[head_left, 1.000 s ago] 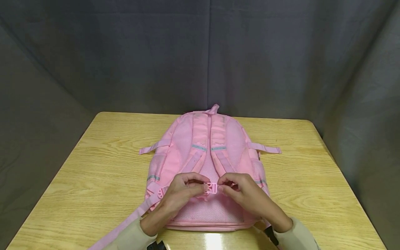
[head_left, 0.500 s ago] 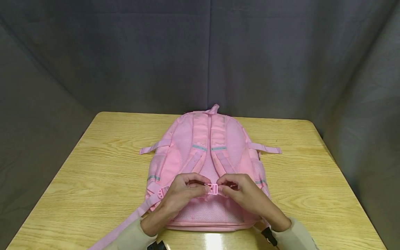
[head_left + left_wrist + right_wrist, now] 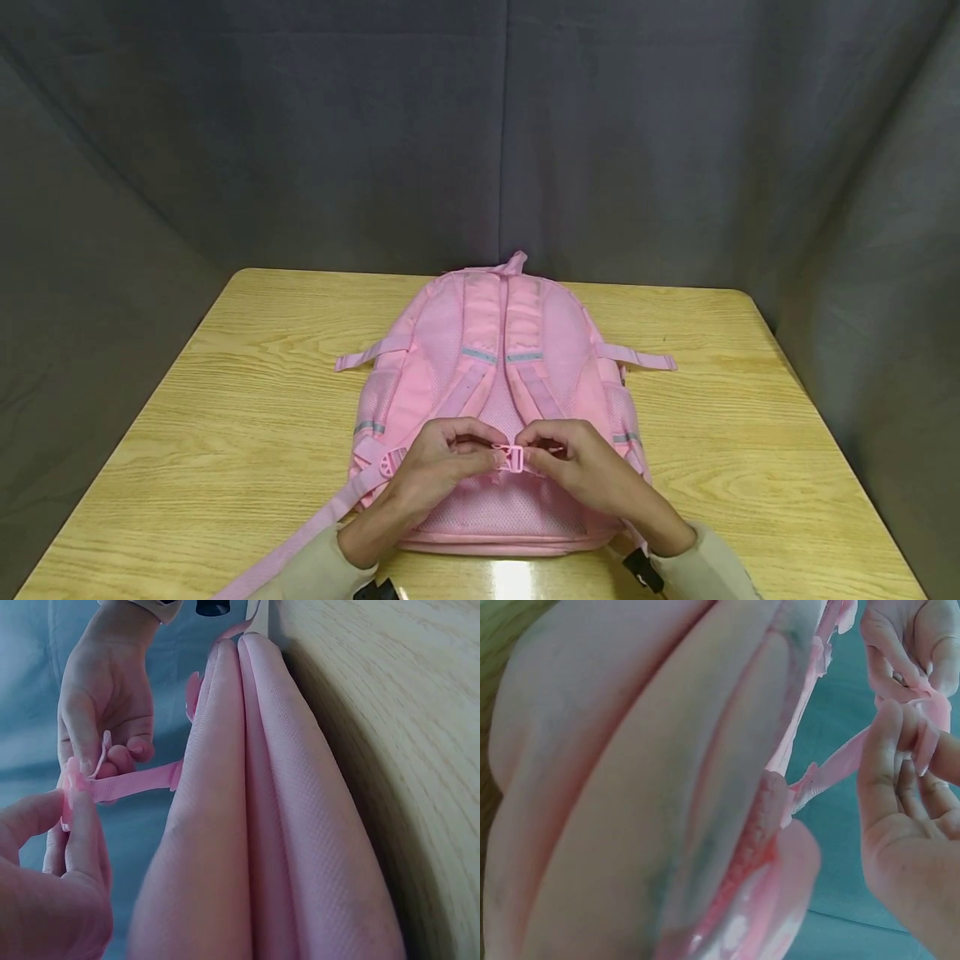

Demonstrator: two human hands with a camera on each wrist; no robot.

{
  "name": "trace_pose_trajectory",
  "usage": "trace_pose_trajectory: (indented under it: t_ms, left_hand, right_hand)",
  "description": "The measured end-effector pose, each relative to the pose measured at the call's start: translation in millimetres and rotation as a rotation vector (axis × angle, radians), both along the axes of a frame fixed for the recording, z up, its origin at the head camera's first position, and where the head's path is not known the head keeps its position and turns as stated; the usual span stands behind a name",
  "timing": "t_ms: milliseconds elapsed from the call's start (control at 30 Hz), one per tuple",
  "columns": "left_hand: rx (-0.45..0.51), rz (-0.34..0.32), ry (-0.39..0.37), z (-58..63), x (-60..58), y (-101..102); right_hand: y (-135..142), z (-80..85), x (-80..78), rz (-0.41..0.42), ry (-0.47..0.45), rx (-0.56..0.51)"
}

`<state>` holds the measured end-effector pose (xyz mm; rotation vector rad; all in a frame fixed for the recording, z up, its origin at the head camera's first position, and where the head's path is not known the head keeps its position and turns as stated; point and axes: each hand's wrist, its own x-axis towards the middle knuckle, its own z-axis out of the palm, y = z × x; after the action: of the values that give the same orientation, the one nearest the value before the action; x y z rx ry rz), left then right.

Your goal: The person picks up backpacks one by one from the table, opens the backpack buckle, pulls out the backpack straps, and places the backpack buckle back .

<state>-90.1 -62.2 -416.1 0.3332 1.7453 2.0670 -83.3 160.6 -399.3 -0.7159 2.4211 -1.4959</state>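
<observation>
A pink backpack [image 3: 517, 517] lies with its back panel and shoulder straps up. Above its lower part, my left hand [image 3: 442, 462] pinches a pink plastic buckle [image 3: 515, 458] between thumb and fingertips. Close against the buckle's right end, my right hand [image 3: 581, 462] pinches the webbing strap with thumb and forefinger. In the left wrist view this strap [image 3: 139, 782] runs from the fingers to the backpack, and a short loose end sticks up by the thumb. The right wrist view has both hands meeting at the buckle, partly covered by fingers.
The backpack rests on a wood-grain table [image 3: 750, 433]. A long pink strap [image 3: 300, 533] with another buckle part [image 3: 392, 461] trails off its left side toward the front edge. Short side straps [image 3: 637, 357] stick out both ways. Dark grey cloth [image 3: 375, 150] hangs behind.
My right fingertips have moved slightly left, up against the buckle. The buckle has shifted a little right and toward the front edge. The backpack stays in place.
</observation>
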Motion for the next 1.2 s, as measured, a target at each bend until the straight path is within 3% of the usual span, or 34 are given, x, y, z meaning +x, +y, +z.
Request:
trace_pose_trajectory:
  t_ms: [500,700,1200]
  left_hand:
    - [0.006,-0.007,0.015,1.2,1.6,1]
    - [-0.045,-0.003,0.025,0.5,2.0,0]
    - [-0.054,0.005,0.046,1.3,2.1,0]
  right_hand:
    - [1,2.7,0.8,0.017,-0.033,-0.005]
    - [4,3.8,0.9,-0.006,-0.057,0.011]
    - [12,3.8,0.5,-0.038,-0.070,0.019]
